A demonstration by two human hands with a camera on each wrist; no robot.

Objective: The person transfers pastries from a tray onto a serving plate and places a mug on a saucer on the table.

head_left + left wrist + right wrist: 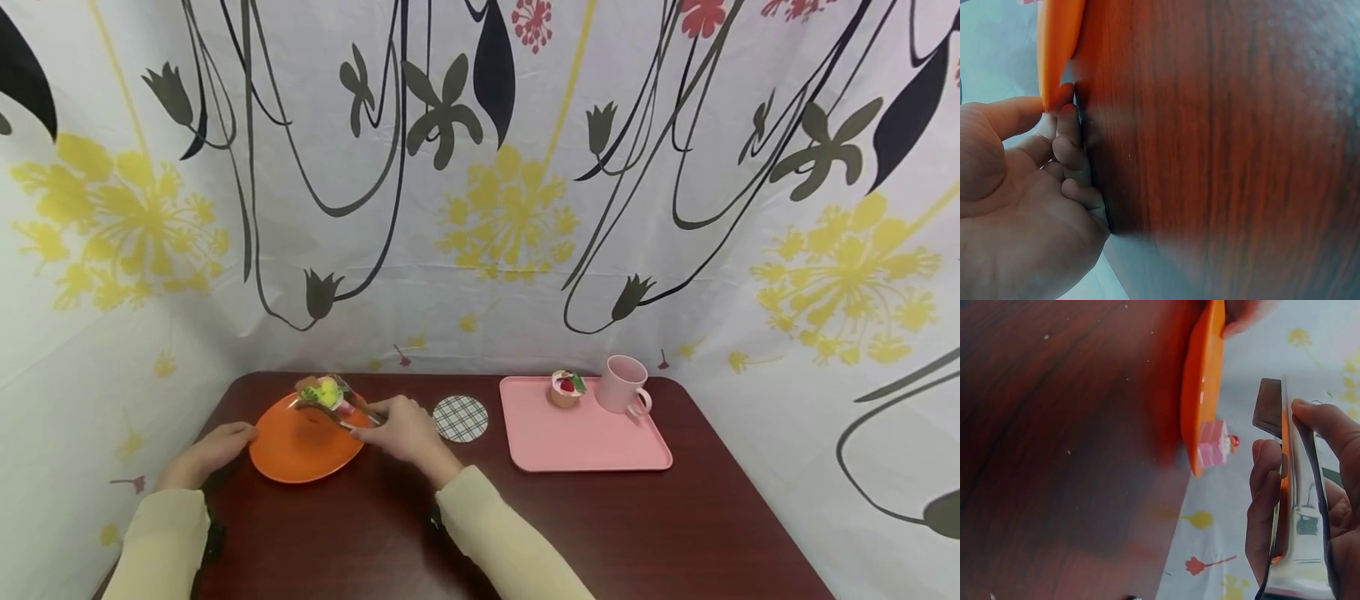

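My left hand (213, 450) pinches the left rim of an orange plate (300, 454) between thumb and fingers; in the left wrist view the plate's edge (1057, 62) sits at the thumb tip. Metal tongs (1304, 531) are gripped in my right hand (405, 429), over the plate's right side. The tongs' arms lie around a small toy dessert with a yellow-green top (325, 392), at the plate's far side. A pink cake slice with a red topping (1212, 447) rests on the plate near its edge. Something brown (306, 383) shows beside the yellow-green top.
A round checked coaster (461, 418) lies right of the plate. Farther right, a pink tray (585, 442) carries a toy cupcake (566, 390) and a pink mug (621, 385). A patterned cloth hangs behind and beside the dark wooden table (637, 525).
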